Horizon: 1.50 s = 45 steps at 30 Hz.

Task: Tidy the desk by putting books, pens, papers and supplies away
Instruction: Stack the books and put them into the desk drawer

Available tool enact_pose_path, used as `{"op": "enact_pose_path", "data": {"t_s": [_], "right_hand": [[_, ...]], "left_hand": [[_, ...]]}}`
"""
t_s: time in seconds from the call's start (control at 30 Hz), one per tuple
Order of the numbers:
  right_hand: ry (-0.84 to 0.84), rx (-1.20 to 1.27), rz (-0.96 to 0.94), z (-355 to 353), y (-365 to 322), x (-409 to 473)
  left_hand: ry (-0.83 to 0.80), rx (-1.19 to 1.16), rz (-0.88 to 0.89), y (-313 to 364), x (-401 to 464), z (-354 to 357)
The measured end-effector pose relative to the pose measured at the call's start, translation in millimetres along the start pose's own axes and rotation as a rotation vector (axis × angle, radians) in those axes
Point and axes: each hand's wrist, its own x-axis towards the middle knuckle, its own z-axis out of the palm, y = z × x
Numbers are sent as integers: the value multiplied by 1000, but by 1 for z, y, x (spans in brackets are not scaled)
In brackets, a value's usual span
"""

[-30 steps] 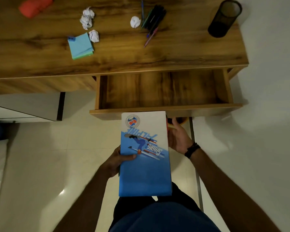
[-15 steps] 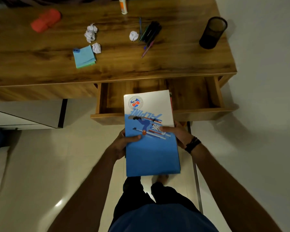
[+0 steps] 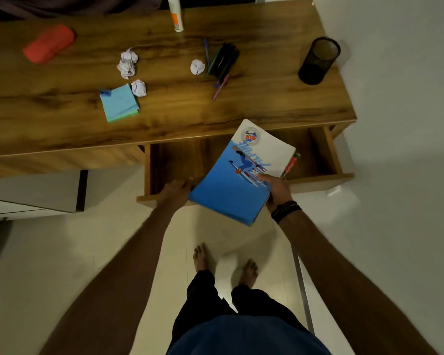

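Now my right hand point(image 3: 277, 187) grips the book point(image 3: 231, 190) over the drawer point(image 3: 174, 160); my left hand point(image 3: 176, 192) rests loose on the drawer front; I'd lower it flat.

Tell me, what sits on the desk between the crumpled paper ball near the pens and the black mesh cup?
In the head view, a loose bunch of pens lies between that paper ball and the mesh cup.

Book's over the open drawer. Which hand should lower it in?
Right. The right hand grips the book with a red pen, tilted over the drawer. The left hand sits at the book's edge by the drawer front.
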Motion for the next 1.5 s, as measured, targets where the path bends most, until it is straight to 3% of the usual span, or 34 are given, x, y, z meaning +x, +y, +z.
{"op": "enact_pose_path", "data": {"t_s": [0.13,0.27,0.37,0.47,0.6,0.63,0.77,0.87,0.97,1.03,1.07,1.17,1.2,1.3,1.37,1.5], "right_hand": [[208,14,61,22,4,9],[485,181,-42,31,14,33],[550,162,0,14,41,64],[495,157,57,31,50,46],[632,207,47,64,58,46],[611,194,76,75,59,44],[440,282,265,97,83,64],[285,167,352,131,66,34],[162,142,438,138,60,13],[91,-24,415,128,54,5],[93,-156,320,122,45,1],[355,-506,-119,94,16,30],[399,-699,-153,85,5,43],[406,-1221,68,58,-4,86],[338,-1206,171,48,-5,96],[252,-901,118,48,-4,95]], "left_hand": [[-18,-123,-78,-4,11,-13],[-24,-203,-107,-6,10,-15],[-32,-243,-53,-18,5,-10],[37,-235,-10,-26,-6,-4],[93,-142,-28,-26,-14,3],[59,-206,-69,-24,-11,1],[-150,-866,-269,-18,14,-15],[-141,-1051,-402,-24,36,-17],[-13,-966,-453,-25,45,-16],[5,-899,-465,-24,45,-16],[5,-879,-466,-24,44,-15],[5,-859,-459,-24,46,-10],[4,-849,-461,-23,46,-10],[18,-768,-474,-24,52,-10],[26,-705,-489,-26,55,-9],[-36,-759,-419,-24,57,-11]]}}
